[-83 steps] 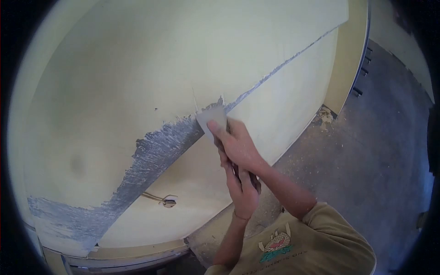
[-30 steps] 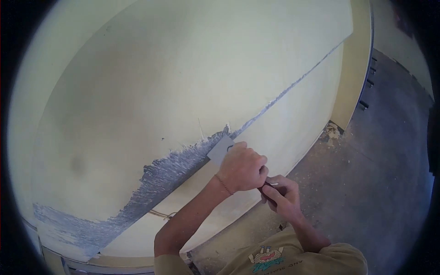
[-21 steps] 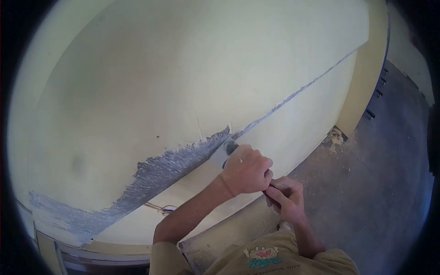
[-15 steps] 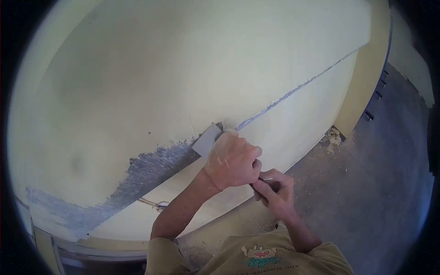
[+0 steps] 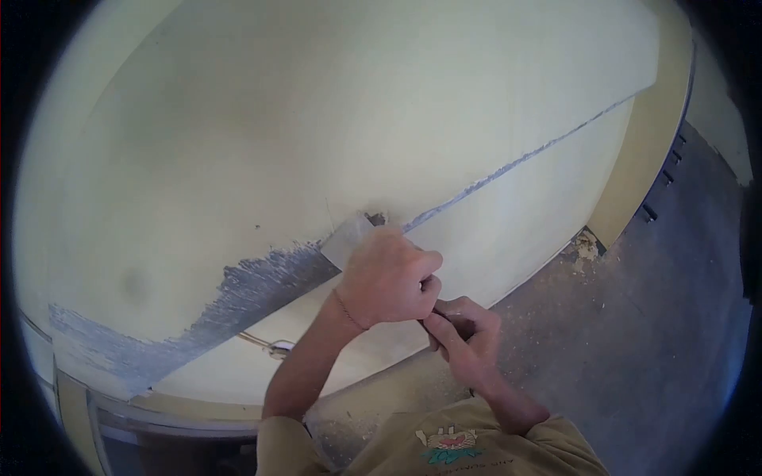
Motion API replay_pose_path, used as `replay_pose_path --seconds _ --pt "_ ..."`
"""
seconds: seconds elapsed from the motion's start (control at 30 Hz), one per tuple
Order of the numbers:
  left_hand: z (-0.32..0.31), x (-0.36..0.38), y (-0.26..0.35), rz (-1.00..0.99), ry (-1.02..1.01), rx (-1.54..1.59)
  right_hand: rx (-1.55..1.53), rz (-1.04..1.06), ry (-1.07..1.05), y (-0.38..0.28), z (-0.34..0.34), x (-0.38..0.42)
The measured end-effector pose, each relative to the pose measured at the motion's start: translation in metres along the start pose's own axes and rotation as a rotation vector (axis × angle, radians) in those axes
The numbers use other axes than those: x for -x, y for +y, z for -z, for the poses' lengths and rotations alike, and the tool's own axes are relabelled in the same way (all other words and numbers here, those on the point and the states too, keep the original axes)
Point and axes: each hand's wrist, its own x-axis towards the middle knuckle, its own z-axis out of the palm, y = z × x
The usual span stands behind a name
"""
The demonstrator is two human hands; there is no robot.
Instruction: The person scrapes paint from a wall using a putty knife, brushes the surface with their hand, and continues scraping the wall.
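Note:
My left hand [image 5: 389, 274] is closed around a scraper, whose wide flat blade [image 5: 348, 242] lies against the pale surface of a large panel [image 5: 317, 119]. A dark handle end sticks out below that fist. My right hand [image 5: 470, 333] is wrapped around this end, close under the left. Left of the blade, a rough grey scraped patch [image 5: 262, 289] runs down to the lower left. A small chipped spot [image 5: 377, 218] shows beside the blade, and a thin grey scraped strip [image 5: 508, 168] stretches to the upper right.
A metal fitting [image 5: 278, 349] sits on the lighter band below the scraped patch. Dark pegs [image 5: 649, 213] stick out along the panel's right edge. Crumbs of debris [image 5: 586, 244] lie by the panel's lower right corner, with more specks on the grey floor [image 5: 619, 341].
Both hands and the scraper have shifted slightly left, and the blade has slid down-left along the edge. The chipped spot shows more fully. The view has also moved a little.

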Motion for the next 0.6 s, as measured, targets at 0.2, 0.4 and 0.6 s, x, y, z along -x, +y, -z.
replay_pose_path --seconds 0.2,0.4,0.6 --pt "-0.036 0.000 0.005 -0.052 0.052 -0.034 -0.039 0.026 -0.039 0.011 0.012 -0.010" --pt "-0.017 -0.001 0.004 -0.040 0.150 -0.004 -0.001 0.026 -0.059 0.000 0.014 0.000" --pt "0.000 0.002 0.005 0.021 0.049 0.091 0.148 0.065 -0.075 -0.009 0.011 -0.005"
